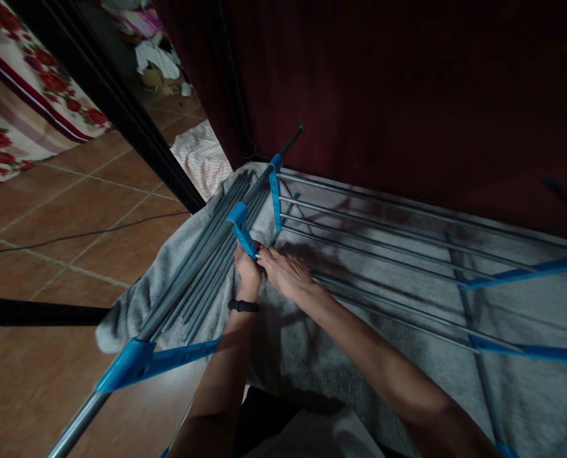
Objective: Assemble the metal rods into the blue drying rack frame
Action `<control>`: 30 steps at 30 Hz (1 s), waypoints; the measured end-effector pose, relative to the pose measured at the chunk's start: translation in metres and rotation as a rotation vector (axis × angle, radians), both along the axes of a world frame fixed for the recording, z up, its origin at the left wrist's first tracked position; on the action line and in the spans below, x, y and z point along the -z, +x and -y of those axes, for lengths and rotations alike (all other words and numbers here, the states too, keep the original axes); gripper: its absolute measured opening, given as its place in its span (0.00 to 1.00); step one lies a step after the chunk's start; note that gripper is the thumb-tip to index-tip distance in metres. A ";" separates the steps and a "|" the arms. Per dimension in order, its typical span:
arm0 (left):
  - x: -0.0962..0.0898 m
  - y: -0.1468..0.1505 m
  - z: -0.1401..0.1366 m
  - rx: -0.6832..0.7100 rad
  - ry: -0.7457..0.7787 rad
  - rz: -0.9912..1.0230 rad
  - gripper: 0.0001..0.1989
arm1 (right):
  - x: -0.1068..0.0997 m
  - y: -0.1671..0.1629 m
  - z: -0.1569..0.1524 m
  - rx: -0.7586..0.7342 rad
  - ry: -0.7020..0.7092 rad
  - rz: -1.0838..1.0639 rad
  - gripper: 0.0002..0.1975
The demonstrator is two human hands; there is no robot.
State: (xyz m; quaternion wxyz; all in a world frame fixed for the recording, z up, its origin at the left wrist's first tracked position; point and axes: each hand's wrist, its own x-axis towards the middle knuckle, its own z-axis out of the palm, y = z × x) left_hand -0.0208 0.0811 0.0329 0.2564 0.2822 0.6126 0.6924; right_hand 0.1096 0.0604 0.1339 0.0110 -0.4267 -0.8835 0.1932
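Basically, slotted blue plstc bracket (244, 234) w/ L hand (248, 270) round it, slim silvery rod (398, 306) in R hand (286, 273).

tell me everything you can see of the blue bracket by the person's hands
The blue bracket looks like moulded plastic. Its broad, rounded upper end fits over a slanting grey pole, and a narrower arm with small openings slopes down and rightward in the view. The left hand appears to grip the lower end, while the right hand's fingers crowd its tip, where something pale and metallic shows. The hands hide the rest of that end.
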 end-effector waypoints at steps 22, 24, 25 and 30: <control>0.010 0.004 0.003 0.017 -0.013 -0.122 0.17 | 0.010 -0.001 0.002 0.027 -0.017 -0.025 0.21; 0.010 0.004 0.003 0.026 -0.018 -0.140 0.16 | 0.012 -0.001 0.003 0.019 -0.001 -0.005 0.21; 0.011 0.004 0.003 0.028 -0.020 -0.148 0.16 | 0.013 -0.001 0.003 0.013 0.006 0.002 0.22; 0.013 0.003 0.002 0.017 -0.019 -0.166 0.15 | 0.016 -0.002 0.002 -0.008 0.022 0.007 0.23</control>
